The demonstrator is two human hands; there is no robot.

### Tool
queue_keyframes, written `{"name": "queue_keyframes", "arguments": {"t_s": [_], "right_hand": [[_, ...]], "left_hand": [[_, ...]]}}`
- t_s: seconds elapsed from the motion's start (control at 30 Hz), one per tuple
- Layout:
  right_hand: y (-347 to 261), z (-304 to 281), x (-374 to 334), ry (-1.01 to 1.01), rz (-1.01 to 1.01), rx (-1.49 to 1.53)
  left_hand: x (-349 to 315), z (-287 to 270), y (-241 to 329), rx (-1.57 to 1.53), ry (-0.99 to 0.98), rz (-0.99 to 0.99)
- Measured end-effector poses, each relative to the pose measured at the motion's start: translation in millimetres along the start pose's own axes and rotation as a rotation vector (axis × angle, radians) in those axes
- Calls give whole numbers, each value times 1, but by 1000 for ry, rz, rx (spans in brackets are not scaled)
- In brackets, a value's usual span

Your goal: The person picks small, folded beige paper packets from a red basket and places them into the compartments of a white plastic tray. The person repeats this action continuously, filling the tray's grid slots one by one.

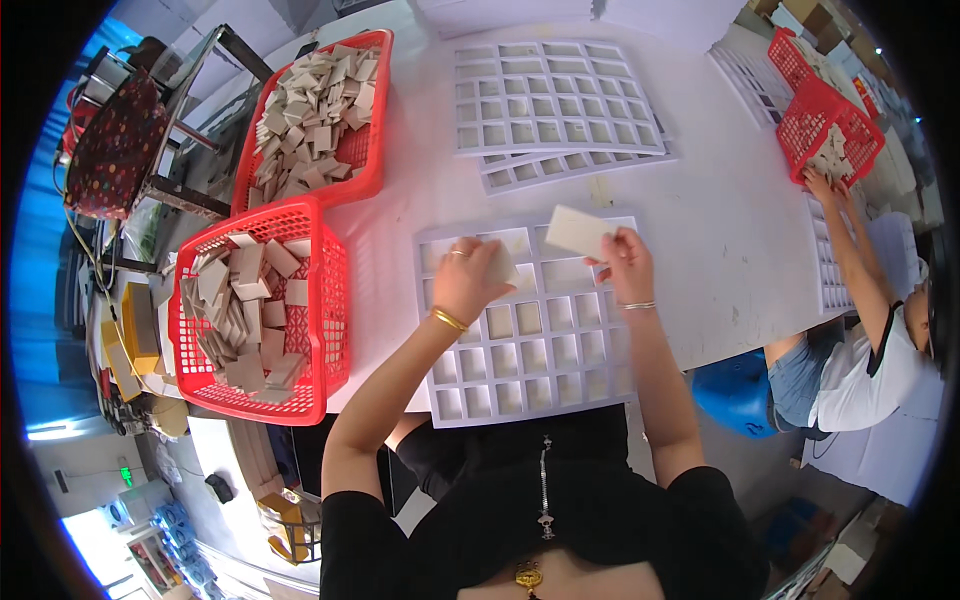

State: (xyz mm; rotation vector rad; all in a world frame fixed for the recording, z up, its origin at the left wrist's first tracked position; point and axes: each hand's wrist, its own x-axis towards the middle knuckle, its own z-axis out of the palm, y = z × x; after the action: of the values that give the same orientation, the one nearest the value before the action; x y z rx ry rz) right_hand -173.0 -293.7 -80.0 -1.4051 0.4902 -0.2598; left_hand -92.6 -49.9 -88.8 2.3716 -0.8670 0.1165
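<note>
A white compartment tray [424, 400] lies in front of me at the table's near edge. My right hand [628, 268] pinches one end of a pale rectangular tile [574, 230], raised over the tray's far right part. Over the far left compartments, my left hand [470, 282] curls its fingers round another pale tile [502, 266], partly hidden by the hand. Two middle compartments show beige-edged pieces [527, 319]. Some other compartments are covered by my hands.
Two red plastic baskets [318, 330] of loose tiles stand at the left. More white trays [560, 150] are stacked at the far side of the white table [715, 220]. At the right, a co-worker's hands [822, 185] are at another red basket [800, 125].
</note>
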Motion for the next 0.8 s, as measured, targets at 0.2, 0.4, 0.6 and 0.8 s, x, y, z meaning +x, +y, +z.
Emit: {"name": "queue_keyframes", "arguments": {"t_s": [0.2, 0.4, 0.6, 0.8], "right_hand": [[-4, -21, 3, 94, -17, -3], [1, -17, 2, 60, 12, 10], [16, 7, 15, -18, 49, 32], [37, 30, 33, -52, -25, -218]], "left_hand": [[4, 39, 7, 156, -323, -25], [-1, 36, 12, 163, -257, 115], [-24, 46, 7, 114, -298, 187], [-50, 41, 16, 187, -248, 118]]}}
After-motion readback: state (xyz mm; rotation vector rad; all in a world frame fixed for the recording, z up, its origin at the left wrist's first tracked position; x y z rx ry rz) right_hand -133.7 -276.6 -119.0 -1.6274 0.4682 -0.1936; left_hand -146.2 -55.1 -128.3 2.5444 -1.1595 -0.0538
